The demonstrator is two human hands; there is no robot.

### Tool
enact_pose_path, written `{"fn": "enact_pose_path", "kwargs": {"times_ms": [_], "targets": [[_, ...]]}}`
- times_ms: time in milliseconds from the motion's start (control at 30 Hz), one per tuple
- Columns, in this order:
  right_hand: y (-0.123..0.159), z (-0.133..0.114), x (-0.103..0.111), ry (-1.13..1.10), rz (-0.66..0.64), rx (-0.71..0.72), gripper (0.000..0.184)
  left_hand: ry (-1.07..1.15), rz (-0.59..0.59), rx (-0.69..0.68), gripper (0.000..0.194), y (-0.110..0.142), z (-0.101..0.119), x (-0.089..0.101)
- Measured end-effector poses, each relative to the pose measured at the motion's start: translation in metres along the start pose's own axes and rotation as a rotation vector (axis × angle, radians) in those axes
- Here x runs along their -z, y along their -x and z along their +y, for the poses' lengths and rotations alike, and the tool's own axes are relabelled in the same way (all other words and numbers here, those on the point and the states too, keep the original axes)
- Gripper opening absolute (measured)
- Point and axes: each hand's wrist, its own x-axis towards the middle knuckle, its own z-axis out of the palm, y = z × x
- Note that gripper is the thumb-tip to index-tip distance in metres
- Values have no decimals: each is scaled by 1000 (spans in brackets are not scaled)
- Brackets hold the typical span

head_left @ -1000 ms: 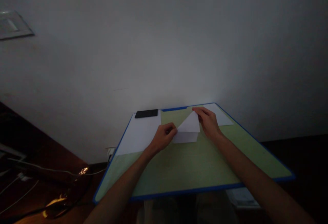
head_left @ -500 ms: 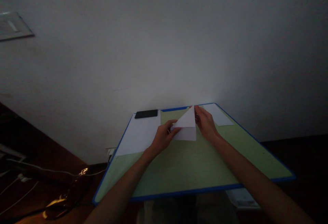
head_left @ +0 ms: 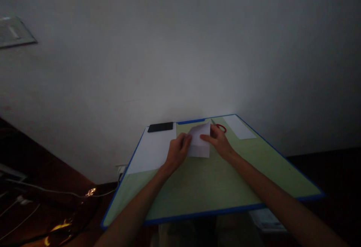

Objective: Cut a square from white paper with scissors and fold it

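Observation:
Between my two hands, above the middle of the green table, is a folded white sheet of paper (head_left: pixel 199 143). My left hand (head_left: pixel 179 147) pinches its left edge, thumb on the near face. Along the right edge, my right hand (head_left: pixel 218 140) grips it with the thumb stretched over the front and the fingers behind. A crease runs across the lower part of the paper, and its upper edge curves. Just beyond my right hand lies a pair of scissors (head_left: pixel 222 127) with red handles, partly hidden by the fingers.
The green table (head_left: pixel 214 186) has a blue rim and stands against the wall. A large white sheet (head_left: pixel 152 149) lies on its left side, with a black phone-like slab (head_left: pixel 160 127) at the top. A white paper strip (head_left: pixel 239 127) lies at the far right. Cables (head_left: pixel 56 189) hang at lower left.
The paper's triangular flap no longer stands as a point; its top now curves lower. My right hand has shifted left and down, its thumb now over the front, uncovering the scissors.

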Motion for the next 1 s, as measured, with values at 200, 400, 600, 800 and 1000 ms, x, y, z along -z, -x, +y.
{"fn": "enact_pose_path", "kwargs": {"times_ms": [200, 400, 600, 800, 1000], "targets": [[2, 9, -5, 73, -60, 31, 32, -1, -44, -19, 50, 2, -1, -2], [5, 13, -8, 198, -46, 90, 29, 220, -76, 170, 59, 3, -3, -5], [5, 15, -5, 419, 22, 206, 21, 474, -149, 244, 56, 2, -1, -7], [6, 15, -5, 419, 3, 201, 24, 468, -54, 180, 45, 0, 0, -6], [4, 17, -6, 264, 6, 101, 29, 533, -27, 174, 42, -1, -5, -6]]}}
